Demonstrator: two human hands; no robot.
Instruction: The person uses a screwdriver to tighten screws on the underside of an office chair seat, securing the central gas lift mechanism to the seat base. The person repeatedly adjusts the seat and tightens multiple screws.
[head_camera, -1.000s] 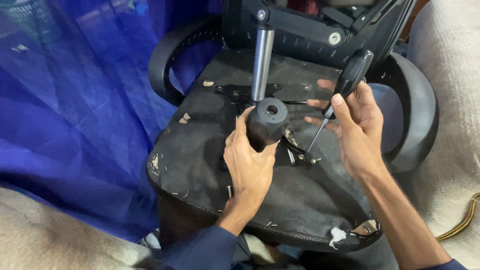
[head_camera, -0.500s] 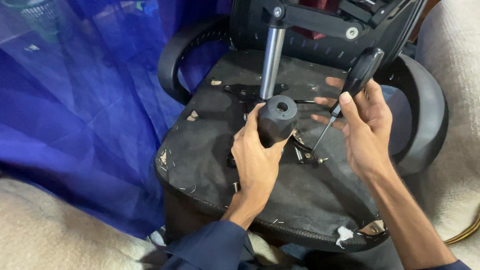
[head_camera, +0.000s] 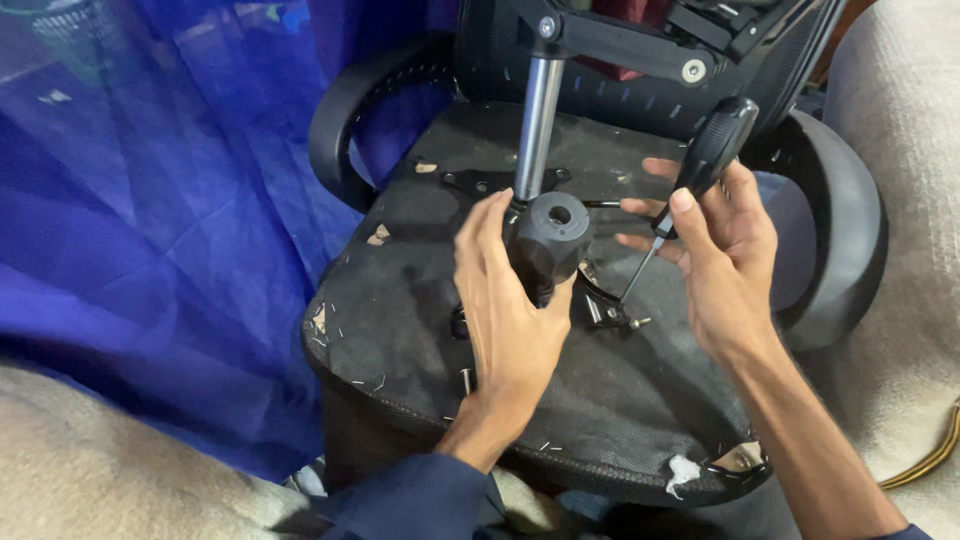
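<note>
Our left hand (head_camera: 510, 320) has its fingers wrapped around a black cylindrical part (head_camera: 550, 240) with a hole in its top, held just above the worn underside of an overturned office chair seat (head_camera: 420, 290), close beside the chrome gas cylinder (head_camera: 538, 125). Our right hand (head_camera: 725, 255) grips a black-handled screwdriver (head_camera: 700, 175), its tip angled down toward loose screws (head_camera: 610, 315) lying on the seat.

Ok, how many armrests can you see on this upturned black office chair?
2. One curved black plastic armrest arcs at the left of the chair's underside, beside the blue cloth. The other armrest curves at the right, behind the right hand holding the black-handled screwdriver.
</note>
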